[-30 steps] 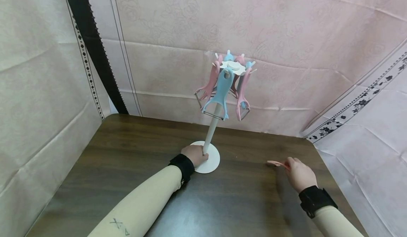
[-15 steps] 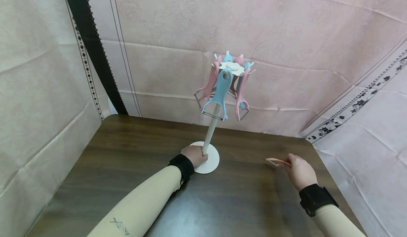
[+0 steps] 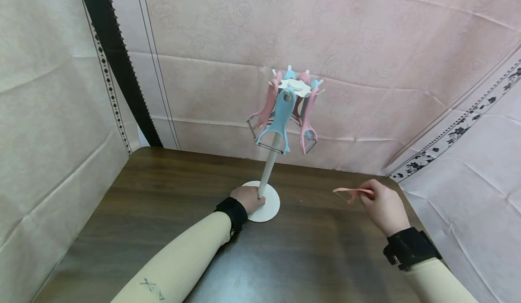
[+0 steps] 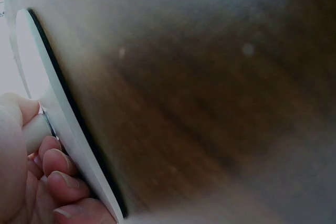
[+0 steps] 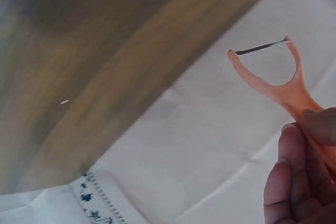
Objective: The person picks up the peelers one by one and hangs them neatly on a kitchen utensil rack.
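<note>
A white stand (image 3: 270, 163) rises from a round base (image 3: 269, 207) on the table, its top ringed with hooks. Several pink and blue peelers hang there, among them a blue peeler (image 3: 282, 117) in front and a pink peeler (image 3: 308, 120) to its right. Low on the pole, just above the base, my left hand (image 3: 246, 198) grips it; the left wrist view shows fingers (image 4: 63, 184) curled round the pole. To the right, above the table, my right hand (image 3: 383, 205) pinches a salmon-pink peeler (image 5: 294, 95) by its handle, blade end pointing away from the hand.
The dark wooden table (image 3: 175, 190) ends at a back edge close behind the stand. Pale patterned cloth (image 3: 211, 95) hangs behind it and on both sides. A black strip (image 3: 118, 59) runs down the cloth at the left.
My right hand has lifted the salmon-pink peeler up off the table area, turning it so its forked head shows. My left hand stays on the pole.
</note>
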Available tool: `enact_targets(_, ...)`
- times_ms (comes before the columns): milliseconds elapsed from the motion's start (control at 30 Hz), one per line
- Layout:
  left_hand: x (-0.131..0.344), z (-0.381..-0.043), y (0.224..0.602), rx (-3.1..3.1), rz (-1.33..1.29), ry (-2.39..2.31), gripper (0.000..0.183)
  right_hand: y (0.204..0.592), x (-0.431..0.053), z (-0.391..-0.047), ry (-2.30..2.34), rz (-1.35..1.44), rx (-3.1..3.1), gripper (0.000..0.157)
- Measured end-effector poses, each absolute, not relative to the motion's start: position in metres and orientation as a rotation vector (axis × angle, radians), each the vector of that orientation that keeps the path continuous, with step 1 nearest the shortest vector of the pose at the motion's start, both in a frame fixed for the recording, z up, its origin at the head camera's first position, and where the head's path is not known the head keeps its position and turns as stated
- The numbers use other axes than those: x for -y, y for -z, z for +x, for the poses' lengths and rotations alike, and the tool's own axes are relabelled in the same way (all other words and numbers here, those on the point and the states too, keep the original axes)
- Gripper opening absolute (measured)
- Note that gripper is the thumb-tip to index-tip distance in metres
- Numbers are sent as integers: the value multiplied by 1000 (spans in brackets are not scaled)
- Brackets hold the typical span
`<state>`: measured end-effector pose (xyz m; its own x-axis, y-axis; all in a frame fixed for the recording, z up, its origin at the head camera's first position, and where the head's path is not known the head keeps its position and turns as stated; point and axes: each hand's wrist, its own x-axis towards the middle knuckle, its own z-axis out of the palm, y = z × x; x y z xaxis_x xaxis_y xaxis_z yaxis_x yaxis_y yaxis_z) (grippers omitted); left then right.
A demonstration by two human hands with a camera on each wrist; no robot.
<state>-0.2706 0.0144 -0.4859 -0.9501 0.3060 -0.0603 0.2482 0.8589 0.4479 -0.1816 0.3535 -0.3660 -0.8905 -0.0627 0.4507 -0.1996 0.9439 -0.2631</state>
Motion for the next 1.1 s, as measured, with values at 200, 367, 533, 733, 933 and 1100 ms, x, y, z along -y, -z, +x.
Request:
enact_targets(200,-13,-267,481,-2908,447,-698,26,339,-339,-175,-522,148,2628,18)
enact_targets(367,-12,-265,479,-2901,446,-693,25,323,-329,-173,-550,134,2562,22)
enact_targets(533,-13,-267,482,-2898,441,-689,25,313,-321,-174,-618,101,2504,20)
enact_targets(733,-15,-272,486,-2902,441,-686,26,296,-313,-172,-631,88,2461,18)
enact_targets(933,-15,-273,487,-2906,443,-682,26,277,-301,-170,-609,151,2399,18)
enact_targets(1100,-15,-271,486,-2901,431,-682,25,265,-286,-170,-607,280,2341,20)
